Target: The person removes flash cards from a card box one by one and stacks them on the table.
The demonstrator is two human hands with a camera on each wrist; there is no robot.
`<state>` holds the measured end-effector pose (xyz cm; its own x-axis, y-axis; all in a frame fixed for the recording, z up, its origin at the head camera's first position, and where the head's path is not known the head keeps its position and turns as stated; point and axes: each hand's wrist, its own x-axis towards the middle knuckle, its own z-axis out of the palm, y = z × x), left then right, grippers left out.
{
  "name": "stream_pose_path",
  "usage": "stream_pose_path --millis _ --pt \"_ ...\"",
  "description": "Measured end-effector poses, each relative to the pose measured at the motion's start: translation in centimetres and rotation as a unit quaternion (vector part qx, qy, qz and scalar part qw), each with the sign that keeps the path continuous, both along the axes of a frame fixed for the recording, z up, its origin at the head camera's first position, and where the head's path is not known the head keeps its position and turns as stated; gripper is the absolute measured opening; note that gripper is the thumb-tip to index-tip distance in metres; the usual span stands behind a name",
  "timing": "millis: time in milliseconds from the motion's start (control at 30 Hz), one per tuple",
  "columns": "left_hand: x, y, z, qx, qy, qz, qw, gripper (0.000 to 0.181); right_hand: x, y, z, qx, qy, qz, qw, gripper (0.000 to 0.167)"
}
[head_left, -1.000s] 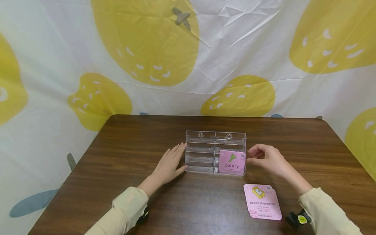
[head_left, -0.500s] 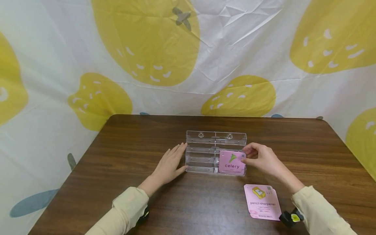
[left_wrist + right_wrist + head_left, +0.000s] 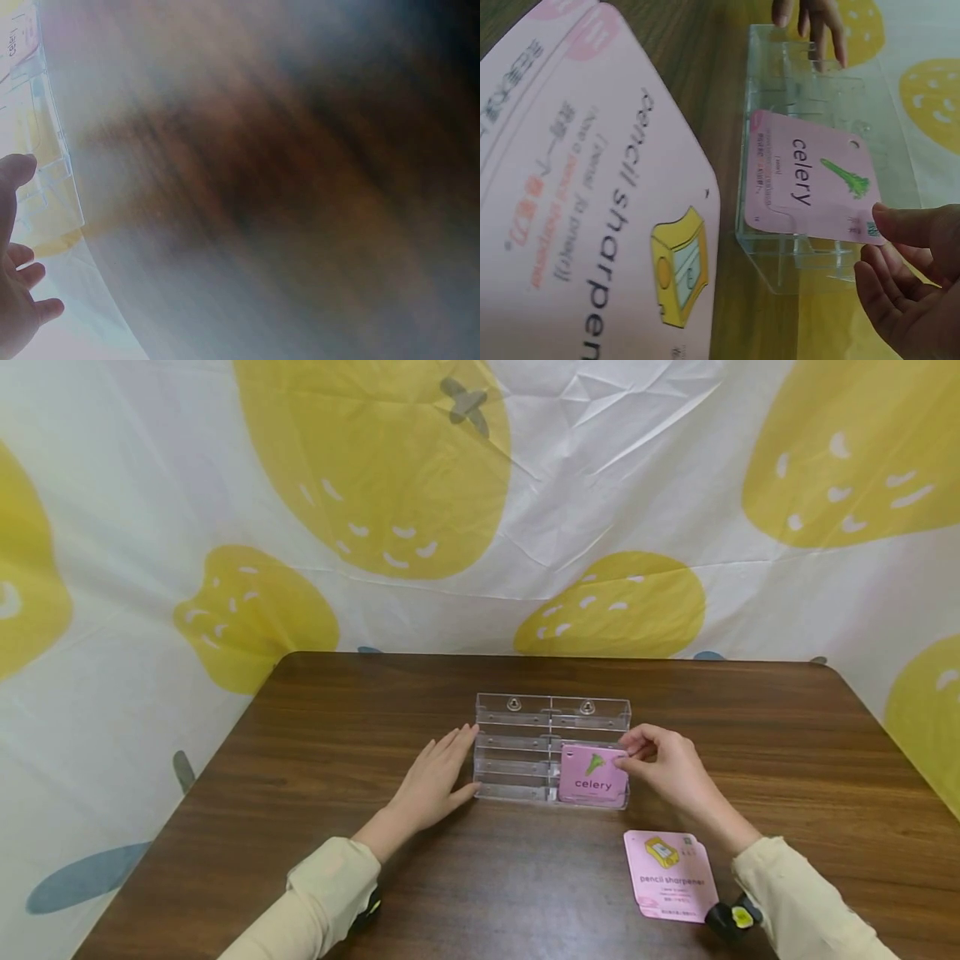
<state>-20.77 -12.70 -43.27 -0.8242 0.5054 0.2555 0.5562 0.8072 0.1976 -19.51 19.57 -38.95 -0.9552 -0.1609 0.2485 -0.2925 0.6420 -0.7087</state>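
A clear tiered card rack (image 3: pixel 512 768) stands on the table, with two columns of pockets. In its lower right pocket sits a pink celery flashcard (image 3: pixel 588 781). My right hand (image 3: pixel 670 764) pinches that card's upper right corner between thumb and fingers, seen closely in the right wrist view, where the celery card (image 3: pixel 810 180) leans in the rack. Against the rack's left side rests my left hand (image 3: pixel 431 781), fingers straight. In the left wrist view the left hand (image 3: pixel 19 300) shows only partly, beside the rack's edge.
Pink flashcards with a pencil sharpener card (image 3: pixel 667 877) on top lie on the table in front of the rack, near the right sleeve. The brown wooden table (image 3: pixel 375 693) ends at a fruit-printed curtain (image 3: pixel 420 610) behind.
My right hand has moved left from beside the rack and taken hold of the celery card's corner. The left hand stays against the rack's side.
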Motion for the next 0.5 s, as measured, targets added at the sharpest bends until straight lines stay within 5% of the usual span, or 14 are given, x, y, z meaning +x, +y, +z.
stream_pose_path --millis 500 --pt "-0.14 -0.1 -0.25 -0.009 0.015 -0.003 0.9998 0.078 -0.31 0.01 -0.78 0.008 0.039 0.012 0.9991 0.013"
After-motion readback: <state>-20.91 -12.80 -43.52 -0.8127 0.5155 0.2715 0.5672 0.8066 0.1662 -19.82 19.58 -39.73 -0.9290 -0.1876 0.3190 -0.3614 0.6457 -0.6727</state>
